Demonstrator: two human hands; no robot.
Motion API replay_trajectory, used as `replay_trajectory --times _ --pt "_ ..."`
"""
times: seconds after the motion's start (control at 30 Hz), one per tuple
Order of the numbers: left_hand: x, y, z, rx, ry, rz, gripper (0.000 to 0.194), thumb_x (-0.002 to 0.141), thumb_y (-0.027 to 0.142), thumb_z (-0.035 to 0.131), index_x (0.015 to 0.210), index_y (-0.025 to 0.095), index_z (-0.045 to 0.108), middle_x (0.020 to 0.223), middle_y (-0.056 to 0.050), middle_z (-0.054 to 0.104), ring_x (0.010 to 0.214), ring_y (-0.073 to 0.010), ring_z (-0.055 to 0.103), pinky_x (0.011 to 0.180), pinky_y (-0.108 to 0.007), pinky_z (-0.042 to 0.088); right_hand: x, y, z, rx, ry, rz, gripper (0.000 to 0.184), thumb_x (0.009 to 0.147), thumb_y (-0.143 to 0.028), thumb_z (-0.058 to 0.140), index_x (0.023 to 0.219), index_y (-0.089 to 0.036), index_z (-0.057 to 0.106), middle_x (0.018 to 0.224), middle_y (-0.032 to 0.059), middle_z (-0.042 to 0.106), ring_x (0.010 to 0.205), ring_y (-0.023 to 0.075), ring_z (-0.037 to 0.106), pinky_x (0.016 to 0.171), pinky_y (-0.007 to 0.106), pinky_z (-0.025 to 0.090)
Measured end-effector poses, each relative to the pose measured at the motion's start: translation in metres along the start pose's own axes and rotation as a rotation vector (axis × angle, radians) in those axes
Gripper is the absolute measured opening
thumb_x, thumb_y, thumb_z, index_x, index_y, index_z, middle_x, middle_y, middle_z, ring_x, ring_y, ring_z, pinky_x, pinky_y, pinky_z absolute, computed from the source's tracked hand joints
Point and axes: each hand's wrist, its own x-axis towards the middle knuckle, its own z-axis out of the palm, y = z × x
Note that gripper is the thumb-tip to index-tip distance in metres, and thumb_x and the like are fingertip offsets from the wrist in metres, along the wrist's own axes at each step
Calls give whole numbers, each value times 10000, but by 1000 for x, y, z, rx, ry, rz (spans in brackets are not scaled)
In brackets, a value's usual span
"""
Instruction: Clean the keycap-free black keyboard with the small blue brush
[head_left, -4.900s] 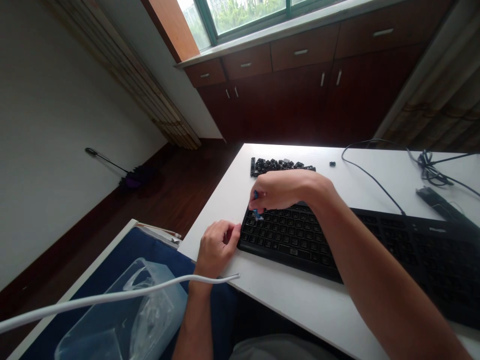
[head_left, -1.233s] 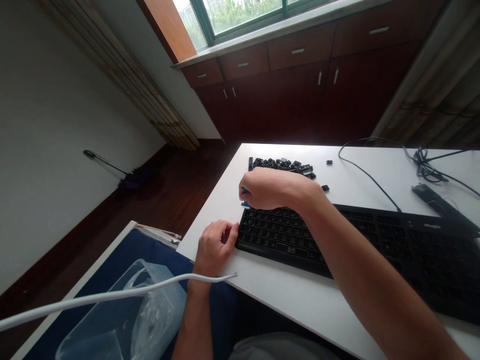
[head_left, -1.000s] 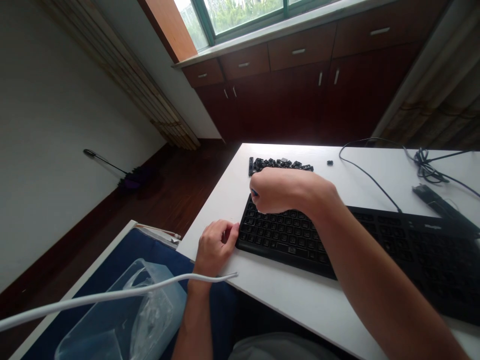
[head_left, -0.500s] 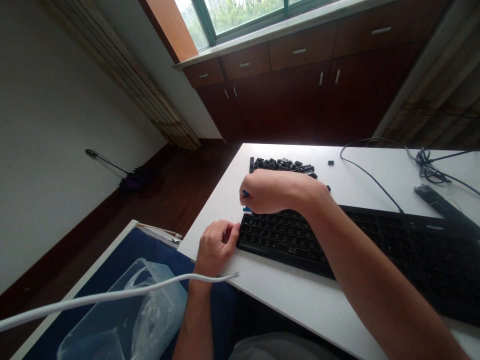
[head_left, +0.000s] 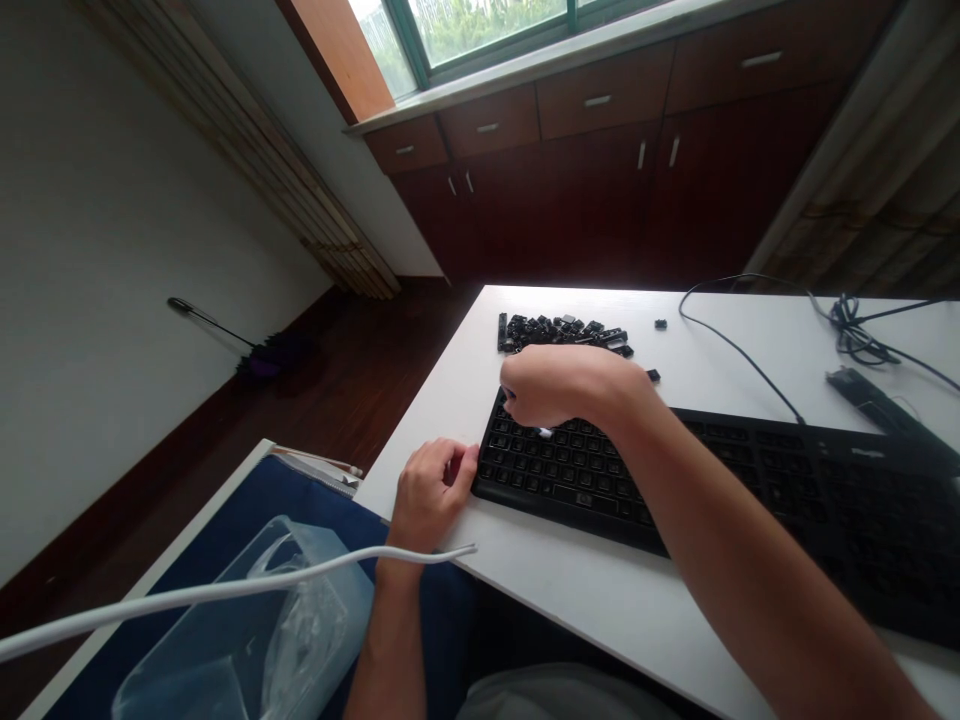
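Note:
A black keyboard (head_left: 577, 470) with its keycaps off lies on the white table. At its left end, my left hand (head_left: 433, 490) rests with curled fingers, the thumb and fingertips against the keyboard's edge. My right hand (head_left: 551, 385) is closed above the upper left part of the keyboard, around a small blue brush. Only the white tip (head_left: 545, 433) of the brush shows below the hand, at the bare key sockets; my fist hides the rest. Behind that hand lies a pile of loose black keycaps (head_left: 562, 330).
Single keycaps (head_left: 661, 324) lie right of the pile. A black cable (head_left: 739, 350) runs back from the keyboard to a coil, near a dark flat strip (head_left: 862, 395). At the lower left, a clear plastic bin (head_left: 247, 620) stands below a white cord (head_left: 225, 592).
My right hand has moved a little to the right with the brush, from the keyboard's upper left corner onto the sockets. My left hand has stayed in place.

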Motion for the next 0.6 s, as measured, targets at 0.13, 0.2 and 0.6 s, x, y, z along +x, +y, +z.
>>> replay_trajectory --times 0.13,0.2,0.6 --pt "0 0 0 11 -5 7 292 950 379 460 739 194 540 698 -8 557 687 -156 474 686 -283 368 12 -2 4 37 94 -245 296 879 -270 454 933 -132 710 846 119 701 626 171 600 495 253 383" --pt "0 0 0 12 2 7 287 947 368 464 732 193 540 692 -8 558 683 -155 474 680 -282 366 9 -2 3 29 154 -252 320 900 -299 439 932 -132 710 830 122 699 625 171 598 504 255 378" --pt "0 -2 2 12 17 11 302 947 385 461 725 195 539 682 -5 554 675 -154 479 683 -284 371 15 2 4 67 106 -106 317 920 -352 492 1023 -151 715 989 116 714 799 183 648 622 246 426"
